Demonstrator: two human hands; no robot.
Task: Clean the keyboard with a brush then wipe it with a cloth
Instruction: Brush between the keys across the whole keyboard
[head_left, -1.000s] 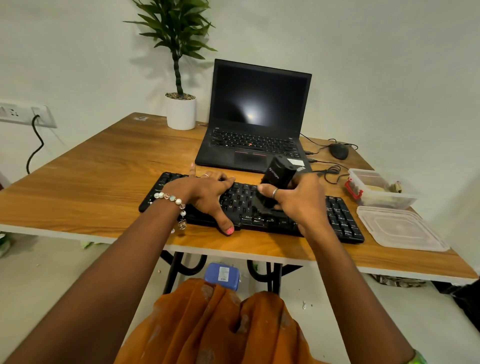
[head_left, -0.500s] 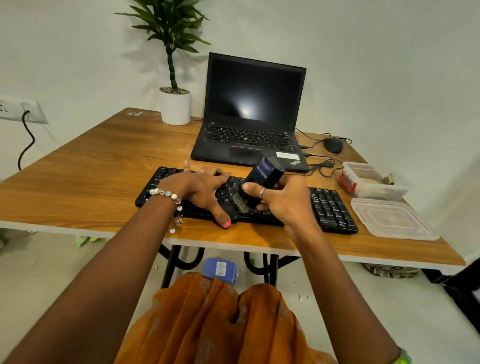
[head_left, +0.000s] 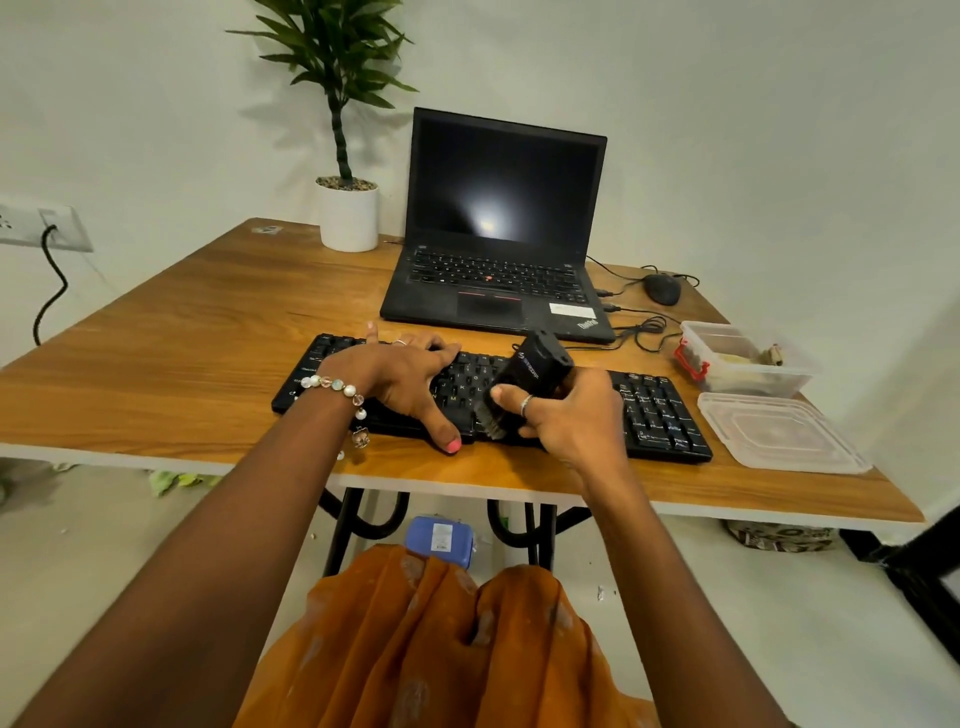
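Observation:
A black keyboard (head_left: 654, 410) lies along the front of the wooden table (head_left: 182, 364). My left hand (head_left: 410, 376) rests flat on its left half, fingers spread, thumb over the front edge. My right hand (head_left: 566, 415) grips a black brush (head_left: 530, 371) with a chunky handle, tilted, its bristles down on the keys near the keyboard's middle front. No cloth is visible.
An open black laptop (head_left: 493, 280) stands behind the keyboard. A potted plant (head_left: 348, 208) is at the back. On the right are a mouse (head_left: 662, 288) with cables, a clear plastic box (head_left: 748, 364) and its lid (head_left: 779, 434).
The brush has swept left along the keys toward my left hand and then down toward the keyboard's front edge. My left hand has stayed in place on the keyboard.

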